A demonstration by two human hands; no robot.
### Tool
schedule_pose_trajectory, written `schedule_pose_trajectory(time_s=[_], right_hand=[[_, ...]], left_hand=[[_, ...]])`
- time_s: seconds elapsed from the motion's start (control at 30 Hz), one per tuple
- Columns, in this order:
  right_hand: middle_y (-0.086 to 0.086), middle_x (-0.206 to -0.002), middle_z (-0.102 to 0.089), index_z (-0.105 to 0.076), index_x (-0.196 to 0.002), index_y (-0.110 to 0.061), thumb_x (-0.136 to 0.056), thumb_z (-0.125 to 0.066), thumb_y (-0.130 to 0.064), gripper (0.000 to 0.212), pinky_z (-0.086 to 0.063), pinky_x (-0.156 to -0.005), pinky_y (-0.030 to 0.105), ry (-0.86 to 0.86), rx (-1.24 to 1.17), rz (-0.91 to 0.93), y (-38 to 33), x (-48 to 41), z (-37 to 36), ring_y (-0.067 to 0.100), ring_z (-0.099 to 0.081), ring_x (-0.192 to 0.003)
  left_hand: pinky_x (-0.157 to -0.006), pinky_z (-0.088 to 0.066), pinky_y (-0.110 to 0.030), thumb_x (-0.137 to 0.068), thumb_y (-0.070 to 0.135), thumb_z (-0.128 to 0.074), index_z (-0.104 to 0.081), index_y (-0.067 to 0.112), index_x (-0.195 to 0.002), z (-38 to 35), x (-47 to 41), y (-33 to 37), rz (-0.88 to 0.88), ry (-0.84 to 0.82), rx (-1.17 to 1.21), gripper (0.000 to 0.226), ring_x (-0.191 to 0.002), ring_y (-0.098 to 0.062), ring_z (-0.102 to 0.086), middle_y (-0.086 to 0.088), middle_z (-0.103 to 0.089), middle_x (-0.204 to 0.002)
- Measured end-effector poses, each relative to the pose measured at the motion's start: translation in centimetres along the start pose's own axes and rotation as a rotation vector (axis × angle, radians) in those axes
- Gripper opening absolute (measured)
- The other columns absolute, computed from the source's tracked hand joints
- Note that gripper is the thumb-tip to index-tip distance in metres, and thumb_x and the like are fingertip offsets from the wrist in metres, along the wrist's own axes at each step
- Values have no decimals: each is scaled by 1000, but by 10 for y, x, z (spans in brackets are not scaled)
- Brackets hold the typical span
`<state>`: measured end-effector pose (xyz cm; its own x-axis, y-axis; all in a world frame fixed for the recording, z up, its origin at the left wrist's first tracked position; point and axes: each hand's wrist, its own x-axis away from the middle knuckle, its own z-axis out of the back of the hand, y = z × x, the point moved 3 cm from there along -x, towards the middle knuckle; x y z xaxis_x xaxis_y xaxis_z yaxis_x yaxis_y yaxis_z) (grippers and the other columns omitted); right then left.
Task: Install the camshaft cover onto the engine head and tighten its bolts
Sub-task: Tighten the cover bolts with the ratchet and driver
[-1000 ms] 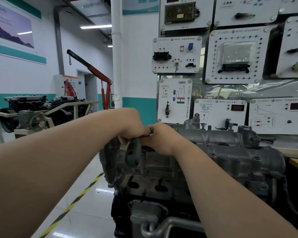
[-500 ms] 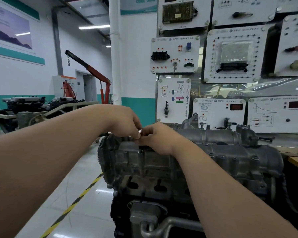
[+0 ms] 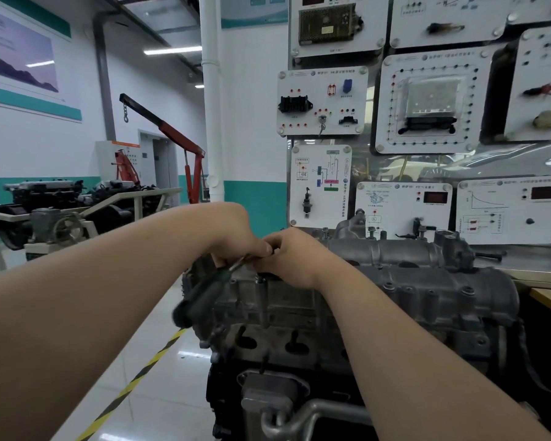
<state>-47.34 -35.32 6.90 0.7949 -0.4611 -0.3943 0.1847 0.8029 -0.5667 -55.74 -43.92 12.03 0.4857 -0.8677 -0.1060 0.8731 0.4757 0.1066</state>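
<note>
The engine (image 3: 331, 329) stands close in front, with the cover (image 3: 427, 281) already seated along the top of the head (image 3: 315, 348). I judge the placing done and the bolt-tightening under way, at the cover's left end.

Both hands meet there. The left hand (image 3: 233, 237) has its fingers wrapped round a tool (image 3: 204, 294) with a dark green handle that slants down and to the left; the handle is blurred. The right hand (image 3: 296, 259) curls its fingertips in a pinch on the tool's metal end, just above the cover's edge. Whether a bolt sits under those fingertips is hidden.

Several bolts (image 3: 430, 292) show along the cover's near flange, well to the right of the hands. I cannot tell how tight they are.

The next move likely calls for the right hand to keep the tip square on the bolt head while the left turns the handle. A slanted tip could slip off.

Around this, white boards (image 3: 427, 100) with gauges and plugs fill the wall behind the engine, near enough to crowd a wide swing toward the back. A red crane (image 3: 178, 138) and a second engine on a stand (image 3: 77, 214) sit well apart on the left. Striped tape (image 3: 134, 380) runs across the floor beside the engine. The forearms cover most of the near left corner, so the flange there is out of sight.
</note>
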Motion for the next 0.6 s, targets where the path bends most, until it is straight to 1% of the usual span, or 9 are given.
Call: schedule_pose_trajectory(time_s=[0.07, 0.13, 0.17, 0.23, 0.3, 0.4, 0.5, 0.53, 0.6], right_hand=[[-17, -57, -60, -63, -63, -35, -83, -71, -33, 22, -37, -48, 13, -7, 5, 9, -1, 1, 0, -6, -49, -49], [-17, -62, -62, -62, -66, -38, -85, -68, -34, 21, -38, -53, 17, -18, 23, 8, -3, 2, 1, -6, -52, -54], [-17, -62, -62, -62, -64, -39, -85, -68, -34, 22, -39, -53, 18, -19, 25, 7, -3, 2, 2, -5, -53, -55], [-12, -63, -63, -63, -64, -36, -86, -67, -34, 23, -40, -54, 20, -13, 20, -3, -2, 2, 3, 1, -53, -57], [-6, -66, -64, -66, -68, -29, -86, -66, -34, 19, -42, -55, 23, -7, 34, -14, -1, 1, 2, 7, -53, -59], [-8, -63, -63, -65, -64, -30, -85, -67, -35, 22, -40, -50, 18, 17, 48, -4, 0, 1, 1, 2, -51, -53], [-10, -60, -63, -64, -59, -33, -83, -70, -34, 25, -36, -45, 13, 23, 44, -3, -2, 1, 2, -2, -49, -49], [-13, -56, -61, -62, -55, -34, -83, -71, -33, 30, -34, -42, 10, 26, 39, -2, -2, 1, 2, -3, -48, -46], [-15, -52, -59, -59, -52, -34, -82, -73, -32, 33, -32, -40, 8, 32, 39, -9, -1, 1, 1, -4, -48, -45]], left_hand=[[-62, -43, -24, -87, 52, -56, -68, 14, -77, 1, 2, -5, -30, -42, 37, 41, -67, -11, -64, 2, -68, -67], [-67, -43, -24, -89, 46, -56, -70, 19, -94, 2, 4, -8, -85, -64, 31, 31, -76, -10, -63, 4, -70, -79], [-72, -43, -25, -90, 43, -57, -69, 23, -103, 3, 4, -8, -123, -64, -2, 27, -83, -10, -61, 6, -68, -88], [-85, -44, -28, -91, 38, -56, -62, 30, -119, 5, 7, -5, -196, -54, -64, 30, -94, -11, -57, 8, -63, -103], [-91, -44, -31, -91, 36, -55, -59, 32, -125, 4, 7, -5, -237, -42, -95, 34, -98, -12, -55, 8, -61, -109], [-83, -45, -28, -90, 46, -54, -64, 29, -117, 5, 7, -7, -200, -13, -107, 34, -91, -10, -57, 9, -64, -100], [-76, -49, -29, -87, 59, -50, -70, 19, -94, 3, 3, -9, -106, 17, -74, 45, -80, -15, -61, 0, -66, -84], [-70, -49, -28, -87, 60, -49, -69, 16, -85, 0, 1, -7, -78, 33, -48, 48, -73, -16, -61, -3, -65, -77], [-52, -41, -25, -87, 58, -51, -62, 12, -67, -4, 0, -2, -26, 87, -11, 51, -56, -15, -56, -4, -58, -60]])
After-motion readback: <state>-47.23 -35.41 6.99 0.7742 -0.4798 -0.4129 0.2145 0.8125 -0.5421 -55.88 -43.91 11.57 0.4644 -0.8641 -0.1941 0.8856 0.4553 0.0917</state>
